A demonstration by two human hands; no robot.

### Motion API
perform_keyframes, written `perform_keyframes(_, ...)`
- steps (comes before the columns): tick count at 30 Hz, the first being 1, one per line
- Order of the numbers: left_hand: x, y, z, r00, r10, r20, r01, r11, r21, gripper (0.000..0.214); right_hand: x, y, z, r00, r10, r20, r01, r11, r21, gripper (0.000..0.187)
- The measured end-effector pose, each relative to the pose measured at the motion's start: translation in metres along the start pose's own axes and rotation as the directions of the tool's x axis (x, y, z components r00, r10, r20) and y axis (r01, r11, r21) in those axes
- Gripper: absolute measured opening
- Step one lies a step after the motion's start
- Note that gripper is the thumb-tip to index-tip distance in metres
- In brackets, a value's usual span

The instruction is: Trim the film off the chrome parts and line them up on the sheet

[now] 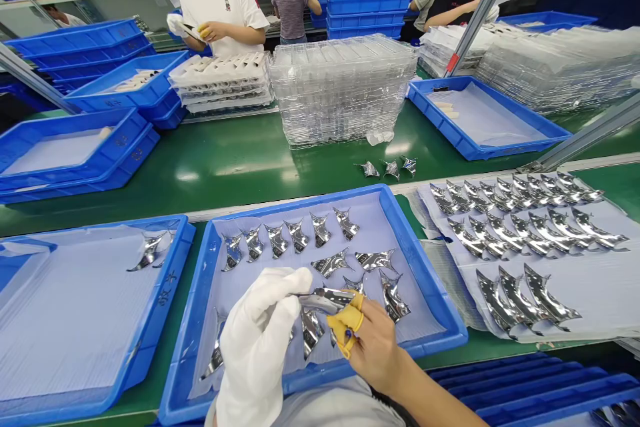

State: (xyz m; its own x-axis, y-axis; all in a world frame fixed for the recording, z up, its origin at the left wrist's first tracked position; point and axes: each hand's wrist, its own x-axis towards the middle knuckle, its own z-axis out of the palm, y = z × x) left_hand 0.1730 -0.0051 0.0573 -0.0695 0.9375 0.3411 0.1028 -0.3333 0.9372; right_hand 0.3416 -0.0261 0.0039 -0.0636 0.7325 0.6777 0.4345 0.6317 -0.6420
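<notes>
My left hand [260, 340], in a white glove, is closed round one end of a shiny chrome fin-shaped part [325, 299]. My right hand [367, 343], bare with yellow finger cots on the fingertips, pinches the other end of the same part. Both hands hover over the near edge of the middle blue tray [430, 283], which is lined with a white sheet and holds several more chrome parts [297, 237] in a row and loose. Other parts lie under my hands, partly hidden.
A blue tray [173, 280] at left holds one chrome part [150, 250]. White sheets [600, 287] at right carry rows of several parts. Three loose parts [390, 168] lie on the green belt [225, 167]. Clear tray stacks [345, 87], more blue bins and other workers stand behind.
</notes>
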Motion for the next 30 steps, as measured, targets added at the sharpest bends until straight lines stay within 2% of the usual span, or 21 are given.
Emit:
perform_keyframes(3, 0.000, -0.001, -0.001, 0.996, -0.083, -0.026, 0.084, 0.995, 0.049, 0.026, 0.004, -0.006, -0.002, 1.000, 0.022, 0.006, -0.022, 1.000, -0.021, 0.028)
perform_keyframes(5, 0.001, -0.003, 0.000, 0.992, -0.129, -0.003, 0.129, 0.990, 0.047, 0.028, 0.005, -0.009, -0.004, 1.000, 0.023, 0.014, -0.022, 0.998, -0.051, 0.029)
perform_keyframes(9, 0.003, -0.007, 0.004, 0.993, -0.113, 0.043, 0.113, 0.993, 0.020, 0.048, 0.003, -0.013, -0.007, 0.998, -0.039, 0.044, 0.044, 0.992, -0.116, 0.029)
perform_keyframes(11, 0.004, -0.008, 0.006, 0.994, -0.111, 0.004, 0.111, 0.994, 0.026, 0.041, 0.002, -0.014, -0.009, 0.995, -0.071, 0.073, 0.080, 0.987, -0.136, 0.029)
perform_keyframes(14, 0.004, -0.006, 0.007, 0.987, -0.129, -0.099, 0.135, 0.989, 0.058, 0.016, 0.002, -0.013, -0.010, 0.994, -0.078, 0.070, 0.089, 0.984, -0.156, 0.033)
perform_keyframes(16, 0.004, -0.002, 0.008, 0.989, -0.087, -0.123, 0.098, 0.991, 0.087, 0.015, 0.003, -0.011, -0.009, 0.997, -0.059, 0.050, 0.066, 0.986, -0.154, 0.036)
perform_keyframes(18, 0.004, 0.003, 0.008, 0.995, -0.011, -0.094, 0.020, 0.995, 0.094, 0.021, 0.004, -0.009, -0.009, 0.999, -0.020, 0.034, 0.024, 0.992, -0.122, 0.032)
perform_keyframes(21, 0.004, 0.008, 0.010, 0.995, 0.080, -0.056, -0.076, 0.995, 0.071, 0.028, 0.008, -0.006, -0.009, 0.995, 0.080, 0.066, -0.082, 0.996, 0.025, 0.026)
perform_keyframes(23, 0.003, 0.010, 0.010, 0.993, 0.094, -0.065, -0.090, 0.994, 0.067, 0.030, 0.012, -0.007, -0.010, 0.981, 0.160, 0.105, -0.176, 0.972, 0.155, 0.023)
perform_keyframes(24, 0.003, 0.010, 0.011, 0.994, 0.068, -0.082, -0.062, 0.996, 0.066, 0.028, 0.014, -0.008, -0.010, 0.971, 0.204, 0.125, -0.228, 0.949, 0.218, 0.021)
perform_keyframes(26, 0.004, 0.010, 0.011, 0.988, -0.067, -0.136, 0.075, 0.996, 0.057, 0.020, 0.019, -0.013, -0.012, 0.936, 0.300, 0.183, -0.346, 0.879, 0.328, 0.020)
perform_keyframes(28, 0.007, 0.009, 0.012, 0.950, -0.254, -0.180, 0.261, 0.965, 0.015, 0.017, 0.023, -0.018, -0.015, 0.881, 0.396, 0.260, -0.472, 0.775, 0.420, 0.025)
perform_keyframes(30, 0.010, 0.008, 0.012, 0.896, -0.398, -0.195, 0.401, 0.916, -0.027, 0.024, 0.025, -0.022, -0.017, 0.821, 0.474, 0.318, -0.570, 0.655, 0.496, 0.033)
